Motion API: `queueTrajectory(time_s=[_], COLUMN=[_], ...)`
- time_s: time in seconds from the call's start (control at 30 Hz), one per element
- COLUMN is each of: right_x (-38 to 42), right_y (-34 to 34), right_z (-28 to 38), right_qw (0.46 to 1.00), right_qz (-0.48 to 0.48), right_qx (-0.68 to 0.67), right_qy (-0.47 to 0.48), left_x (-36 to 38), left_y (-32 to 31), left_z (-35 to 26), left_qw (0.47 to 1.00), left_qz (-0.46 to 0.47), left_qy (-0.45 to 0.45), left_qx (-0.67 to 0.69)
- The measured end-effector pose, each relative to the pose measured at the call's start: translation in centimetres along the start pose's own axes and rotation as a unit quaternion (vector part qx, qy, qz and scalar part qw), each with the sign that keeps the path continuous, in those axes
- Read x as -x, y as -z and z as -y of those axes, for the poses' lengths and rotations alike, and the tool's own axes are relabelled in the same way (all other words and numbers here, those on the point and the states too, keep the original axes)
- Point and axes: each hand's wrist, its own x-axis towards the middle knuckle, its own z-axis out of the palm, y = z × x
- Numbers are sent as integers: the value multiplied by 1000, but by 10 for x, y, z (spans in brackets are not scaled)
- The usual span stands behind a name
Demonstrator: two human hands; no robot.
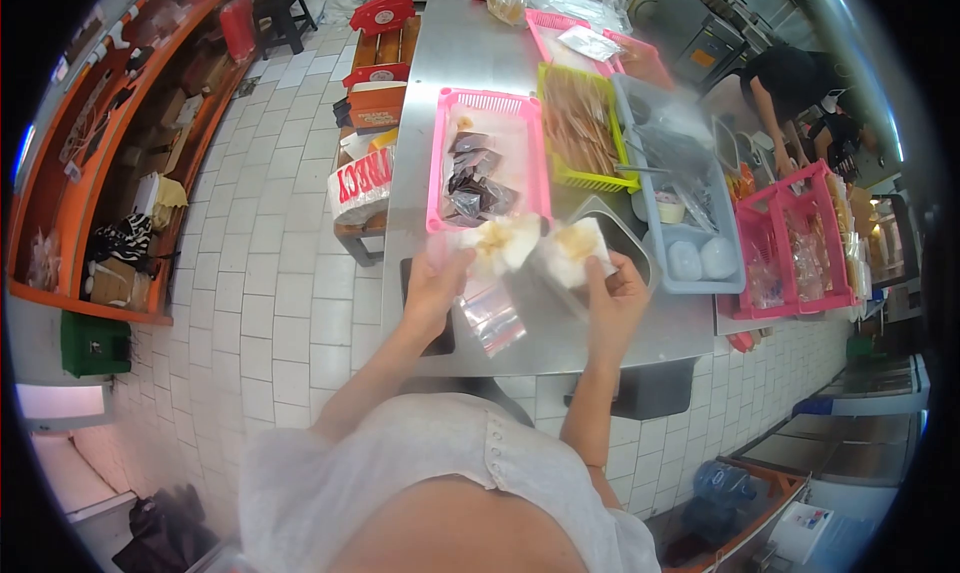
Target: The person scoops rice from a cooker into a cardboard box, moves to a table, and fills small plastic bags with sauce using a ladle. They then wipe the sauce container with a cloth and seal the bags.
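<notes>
My left hand (pixel 432 281) is closed on a crumpled white piece with a yellow-brown patch (pixel 500 245), which looks like a stained paper napkin. In my right hand (pixel 620 285), pinched between thumb and fingers, is a similar white stained piece (pixel 572 251). The two pieces are held apart above the steel table (pixel 650 335). Below the left piece lie clear zip bags with red strips (pixel 492 321). Just beyond my hands stands a pink basket (pixel 437 163) with small dark sachets (pixel 478 178). A steel pan (pixel 640 245) sits behind my right hand, partly covered.
A yellow-green basket (pixel 590 181) holds brown packets. Right of it are a pale blue bin (pixel 735 241) with white containers and a pink divided basket (pixel 790 253). A dark flat object (pixel 438 335) lies at the table's left edge. Another person (pixel 790 83) works at far right.
</notes>
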Motion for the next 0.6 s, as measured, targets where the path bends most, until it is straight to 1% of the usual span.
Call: queueTrajectory(time_s=[0.03, 0.07, 0.1, 0.13, 0.17, 0.2, 0.27, 0.3, 0.33, 0.37, 0.4, 0.47, 0.5, 0.53, 0.57, 0.6], right_x=[2, 4, 6, 9, 13, 19, 33, 37, 40, 41, 40, 36, 33, 29, 26, 25], right_y=[-3, -8, -14, -19, -23, -30, -43, -45, -47, -48, -48, -41, -39, -36, -35, -34], right_z=[1, 1, 2, 2, -2, -3, -5, -6, -8, -9, -7, -3, -3, -3, -3, -4], right_qw=[998, 998, 986, 959, 920, 920, 925, 925, 925, 924, 924, 924, 924, 951, 963, 963], right_qz=[-39, -40, -71, -101, -97, -99, 23, 22, 61, 100, 101, 136, 135, 174, 210, 210], right_qx=[38, 39, 115, 189, 276, 275, 267, 265, 254, 243, 241, 225, 226, 127, 26, 26], right_qy=[17, 17, 102, 184, 262, 262, 269, 271, 276, 279, 279, 277, 276, 223, 167, 167], left_x=[1, 1, 2, 2, 4, 6, 10, 11, 13, 17, 18, 21, 21, 21, 21, 21], left_y=[-1, -2, -4, -6, -9, -12, -16, -16, -18, -26, -25, -19, -17, -16, -16, -14], left_z=[-1, 1, 3, 4, 5, 6, 4, 2, -2, -14, -19, -25, -30, -34, -36, -34], left_qw=[999, 999, 998, 994, 994, 993, 991, 994, 996, 997, 997, 995, 995, 988, 977, 977], left_qz=[-34, -32, -37, -42, -41, -33, -23, 7, 36, 31, 30, 65, 65, 116, 166, 167], left_qy=[-17, -16, -35, -54, -53, -56, -62, -51, -42, -32, -33, 11, 12, -28, -68, -67], left_qx=[-14, -14, -47, -80, -81, -98, -117, -94, -71, -59, -60, -71, -71, -93, -115, -115])
